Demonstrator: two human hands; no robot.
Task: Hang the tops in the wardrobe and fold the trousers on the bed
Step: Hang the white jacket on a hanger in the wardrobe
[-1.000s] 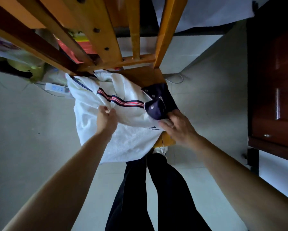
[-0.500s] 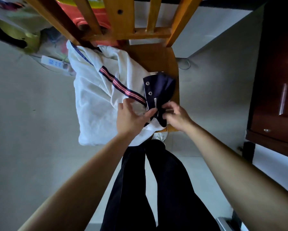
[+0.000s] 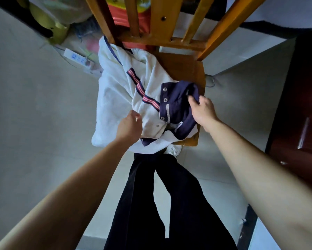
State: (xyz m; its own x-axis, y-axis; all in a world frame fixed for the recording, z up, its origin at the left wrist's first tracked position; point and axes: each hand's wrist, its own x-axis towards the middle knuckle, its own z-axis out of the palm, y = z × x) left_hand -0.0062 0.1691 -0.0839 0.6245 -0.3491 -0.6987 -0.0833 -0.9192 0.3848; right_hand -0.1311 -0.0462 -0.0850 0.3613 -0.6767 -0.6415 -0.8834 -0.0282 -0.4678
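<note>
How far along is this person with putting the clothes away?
Barely started. Nothing looks done: no hung top or folded trousers is in view. In hand: the white top lies on the wooden chair, the right hand gripping its navy collar, the left hand holding the white cloth. Left: hanging it and folding the trousers.

Head view, steeply downward (close)

I count 2 hands, my left hand (image 3: 129, 127) and my right hand (image 3: 204, 111), on 1 white top (image 3: 115, 98), which lies on 1 wooden chair (image 3: 184, 67). The top's navy placket (image 3: 175, 105) shows 3 snap buttons (image 3: 165, 99) and the white flap (image 3: 151, 129) below 1 more, 4 in all. On the floor (image 3: 34, 105) I see 1 power strip (image 3: 76, 58) and 1 white shoe (image 3: 173, 150). The 1 dark cabinet (image 3: 305, 98) has 1 long handle (image 3: 303, 132) and 1 small knob (image 3: 282, 162).
</note>
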